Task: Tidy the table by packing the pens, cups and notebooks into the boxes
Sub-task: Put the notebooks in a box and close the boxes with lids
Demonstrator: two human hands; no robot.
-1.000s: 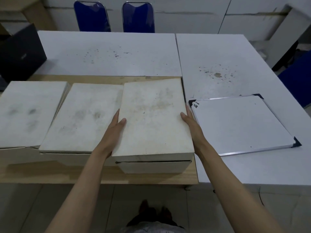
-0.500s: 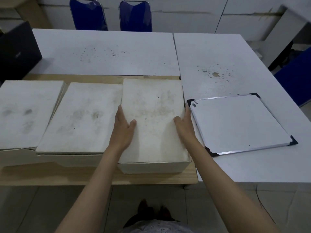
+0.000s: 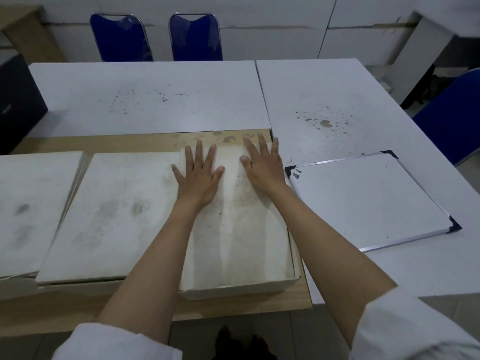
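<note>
The white tables (image 3: 161, 100) are flat, matt laminate, speckled with dark spots; no pens, cups or notebooks lie on them, so the packing appears complete and only the closing remains. A lower wooden table (image 3: 91, 142) with a pale grain carries three boxes side by side at the near edge.

The left box (image 3: 33, 203) and middle box (image 3: 111, 214) are shallow white rectangular cartons with lids on and grey smudges across the tops. The right box (image 3: 239, 255) is of the same make, its lid creased lengthwise and scuffed (contents hidden; presumably the packed items are inside the three).

The whiteboard (image 3: 368, 201), smooth with a metal frame and dark corner caps, lies just beside the right box and apart from it.

The left hand (image 3: 198, 178) and right hand (image 3: 262, 167) both lie flat, fingers spread, palms down on the far half of the right lid, gripping nothing. The step in hand is judged to be pressing this lid home.

To do it well: press evenly across the far corners, then the near ones, so the soft card seats square on the base rather than bowing at the crease. Keep the pressure light; thin card dents easily.
</note>
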